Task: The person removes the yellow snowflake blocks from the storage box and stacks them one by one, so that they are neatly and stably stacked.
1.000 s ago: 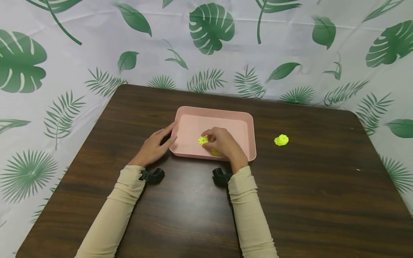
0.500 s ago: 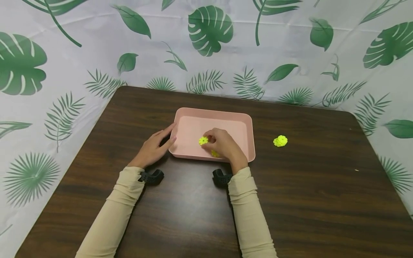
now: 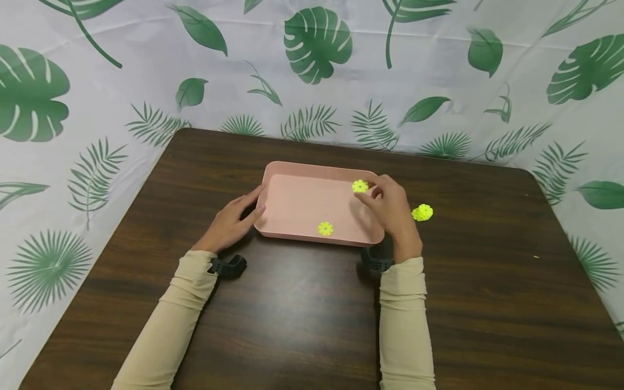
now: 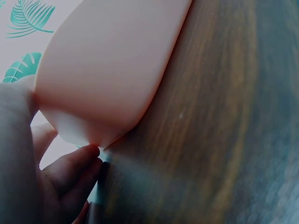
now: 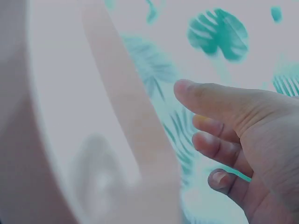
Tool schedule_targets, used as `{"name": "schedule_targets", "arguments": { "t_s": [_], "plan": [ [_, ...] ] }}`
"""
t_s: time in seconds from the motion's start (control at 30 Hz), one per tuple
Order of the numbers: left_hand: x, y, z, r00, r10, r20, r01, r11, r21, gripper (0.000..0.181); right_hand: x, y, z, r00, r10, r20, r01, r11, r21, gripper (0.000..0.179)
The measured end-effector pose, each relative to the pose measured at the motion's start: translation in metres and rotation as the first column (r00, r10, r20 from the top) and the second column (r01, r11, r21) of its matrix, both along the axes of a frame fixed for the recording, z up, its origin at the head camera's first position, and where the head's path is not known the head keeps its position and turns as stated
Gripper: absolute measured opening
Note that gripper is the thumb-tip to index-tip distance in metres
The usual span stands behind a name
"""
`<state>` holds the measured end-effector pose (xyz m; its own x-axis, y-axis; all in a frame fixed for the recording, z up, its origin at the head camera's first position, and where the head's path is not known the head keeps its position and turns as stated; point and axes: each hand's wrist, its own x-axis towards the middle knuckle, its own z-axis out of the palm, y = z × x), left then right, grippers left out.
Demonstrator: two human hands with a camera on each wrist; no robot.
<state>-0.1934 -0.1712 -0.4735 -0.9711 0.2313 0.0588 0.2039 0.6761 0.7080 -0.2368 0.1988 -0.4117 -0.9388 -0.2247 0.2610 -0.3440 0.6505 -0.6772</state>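
A pink rectangular tray sits on the table. My left hand holds its left side, thumb at the rim; in the left wrist view the fingers touch the outer wall low at a corner. Above the tray's right side, my right hand pinches a yellow flower-shaped disc between thumb and finger. The right wrist view shows that hand's thumb and curled fingers, but the disc cannot be made out there. Another yellow flower-shaped disc lies in the tray near its front wall.
A small pile of yellow flower-shaped discs lies on the dark wooden table, right of the tray. Farther right is a tiny pale scrap. A leaf-printed cloth hangs behind the table.
My right hand has lifted the pinched disc and moved it right and back, from the tray's middle to its right side. The disc inside the tray is now uncovered. My left hand stays put.
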Motion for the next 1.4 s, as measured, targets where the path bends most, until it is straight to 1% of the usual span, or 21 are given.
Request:
{"name": "schedule_targets", "arguments": {
  "t_s": [0.13, 0.3, 0.37, 0.47, 0.57, 0.67, 0.77, 1.03, 1.2, 1.3, 1.4],
  "plan": [
    [0.002, 0.000, 0.000, 1.000, 0.001, -0.001, -0.001, 1.000, 0.001, 0.063, 0.001, 0.033, -0.003, 0.993, -0.119, -0.001, 0.119, 0.993, -0.005, 0.039],
    [0.002, 0.001, 0.001, 1.000, 0.003, 0.001, -0.003, 1.000, 0.006, 0.062, 0.006, 0.076, -0.011, 0.969, -0.247, 0.009, 0.247, 0.969, -0.001, 0.040],
    [0.003, 0.001, 0.001, 1.000, 0.004, 0.003, -0.004, 1.000, 0.007, 0.062, 0.010, 0.091, -0.015, 0.952, -0.303, 0.034, 0.304, 0.953, -0.004, 0.042],
    [0.002, 0.001, 0.002, 1.000, 0.004, 0.009, -0.004, 1.000, 0.005, 0.062, 0.016, 0.111, -0.022, 0.920, -0.382, 0.083, 0.384, 0.923, -0.001, 0.045],
    [0.002, 0.001, 0.003, 1.000, 0.001, 0.007, -0.002, 1.000, 0.002, 0.062, 0.019, 0.123, -0.027, 0.894, -0.429, 0.129, 0.432, 0.902, 0.001, 0.048],
    [0.002, 0.002, 0.003, 1.000, 0.000, 0.002, 0.000, 1.000, 0.002, 0.063, 0.021, 0.129, -0.030, 0.884, -0.438, 0.164, 0.444, 0.896, -0.002, 0.049],
    [0.002, 0.002, 0.003, 1.000, 0.000, 0.002, 0.000, 1.000, 0.000, 0.063, 0.021, 0.131, -0.031, 0.882, -0.436, 0.180, 0.443, 0.897, 0.000, 0.050],
    [0.002, 0.002, 0.002, 1.000, 0.005, 0.014, -0.005, 1.000, 0.000, 0.063, 0.020, 0.130, -0.034, 0.897, -0.407, 0.173, 0.414, 0.910, -0.003, 0.046],
    [0.002, 0.002, 0.002, 1.000, 0.005, 0.011, -0.005, 1.000, -0.006, 0.063, 0.020, 0.129, -0.036, 0.901, -0.395, 0.180, 0.402, 0.916, -0.002, 0.045],
    [0.001, 0.002, 0.003, 1.000, 0.003, 0.010, -0.003, 1.000, -0.008, 0.063, 0.020, 0.129, -0.036, 0.901, -0.390, 0.189, 0.397, 0.918, 0.002, 0.046],
    [0.001, 0.002, 0.003, 1.000, 0.002, 0.008, -0.002, 1.000, -0.012, 0.064, 0.020, 0.128, -0.035, 0.905, -0.385, 0.179, 0.389, 0.921, 0.012, 0.050]
  ]
}}
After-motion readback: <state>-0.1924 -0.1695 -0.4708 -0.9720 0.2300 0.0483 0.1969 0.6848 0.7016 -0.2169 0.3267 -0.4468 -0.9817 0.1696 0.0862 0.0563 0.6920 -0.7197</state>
